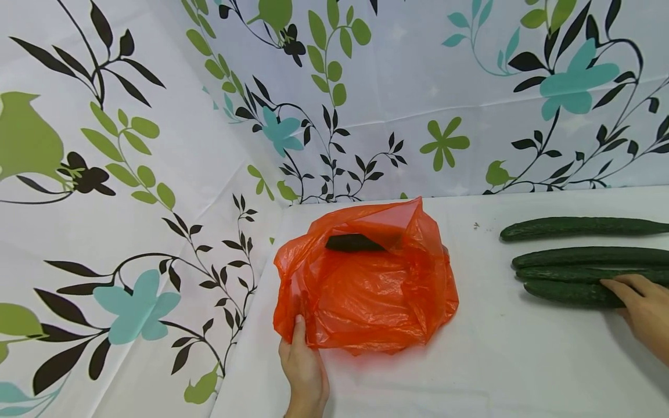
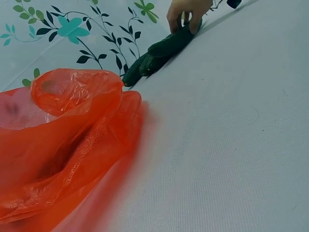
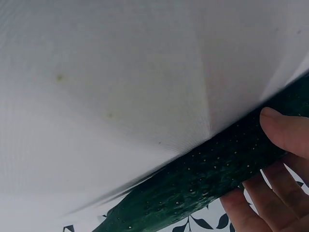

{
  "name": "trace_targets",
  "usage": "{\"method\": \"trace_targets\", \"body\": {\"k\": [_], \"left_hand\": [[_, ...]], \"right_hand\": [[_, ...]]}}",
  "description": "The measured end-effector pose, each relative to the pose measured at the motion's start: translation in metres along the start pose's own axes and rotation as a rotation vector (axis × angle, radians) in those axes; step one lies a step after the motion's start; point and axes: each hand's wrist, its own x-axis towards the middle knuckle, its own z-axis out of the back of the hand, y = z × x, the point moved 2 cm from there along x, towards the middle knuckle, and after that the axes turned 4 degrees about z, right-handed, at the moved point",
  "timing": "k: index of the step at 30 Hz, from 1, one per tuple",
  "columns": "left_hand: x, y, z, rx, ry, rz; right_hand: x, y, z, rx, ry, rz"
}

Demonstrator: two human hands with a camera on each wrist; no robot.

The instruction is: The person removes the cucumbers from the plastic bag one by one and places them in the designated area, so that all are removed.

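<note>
An orange-red plastic bag lies on the white table with its mouth held open toward me. Part of a dark green cucumber shows inside it. At the bag's lower left, my left hand grips the rim, thumb in front and the fingers mostly hidden by the plastic. Over on the right, my right hand grips the nearest cucumber of a close group of three. The right wrist view shows the thumb on one side of this bumpy cucumber and the fingers on the other.
Beside the gripped cucumber lie a middle one and a farther one. Behind them, a separate cucumber lies roughly parallel. A patterned cloth with leaves, birds and flowers hangs behind and left of the table.
</note>
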Motion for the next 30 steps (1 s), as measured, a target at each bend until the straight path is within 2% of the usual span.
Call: {"method": "trace_targets", "body": {"k": [10, 19, 24, 27, 30], "left_hand": [[-0.002, -0.002, 0.000, -0.010, -0.007, 0.008], [-0.001, -0.002, 0.001, -0.052, 0.021, -0.026], [-0.001, -0.002, 0.001, -0.049, 0.026, -0.027], [-0.002, -0.003, 0.000, -0.044, 0.029, -0.025], [-0.002, -0.003, 0.000, -0.039, 0.026, -0.023]], "right_hand": [[0.001, -0.001, 0.001, -0.006, 0.026, -0.014], [0.009, 0.006, 0.010, 0.014, 0.049, -0.022], [0.025, 0.018, 0.025, 0.065, 0.061, 0.004], [0.041, 0.028, 0.034, 0.092, 0.033, 0.022], [0.059, 0.038, 0.043, 0.094, 0.054, 0.013]]}}
